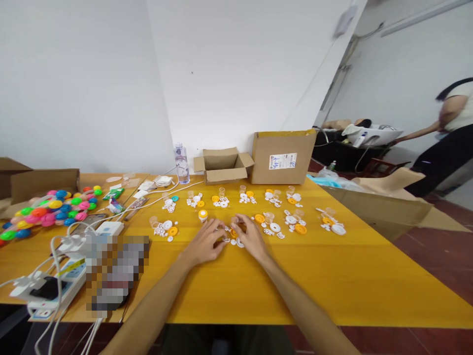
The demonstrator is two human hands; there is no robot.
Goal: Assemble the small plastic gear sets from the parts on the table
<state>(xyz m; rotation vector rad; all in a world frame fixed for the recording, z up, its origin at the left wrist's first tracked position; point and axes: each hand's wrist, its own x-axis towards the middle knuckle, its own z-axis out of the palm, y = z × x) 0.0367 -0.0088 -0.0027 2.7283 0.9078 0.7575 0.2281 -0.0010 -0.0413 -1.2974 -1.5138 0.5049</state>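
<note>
Clear plastic cup (pixel 234 220), rnd, btwn 2 hands (pixel 229 236).

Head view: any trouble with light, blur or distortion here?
Head view: bright, fairly even light, wall pale with little texture; head view: wide-angle stretching towards the edges, person at right looks soft; head view: small parts lack fine detail, and blocky pixelation hides the item at lower left.

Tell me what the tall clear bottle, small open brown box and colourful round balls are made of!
The tall clear bottle is likely smooth plastic: light shines through it. The small open brown box seems matt cardboard: it has creased flaps. The colourful round balls look like glossy plastic, from their bright, smooth shells.
</note>
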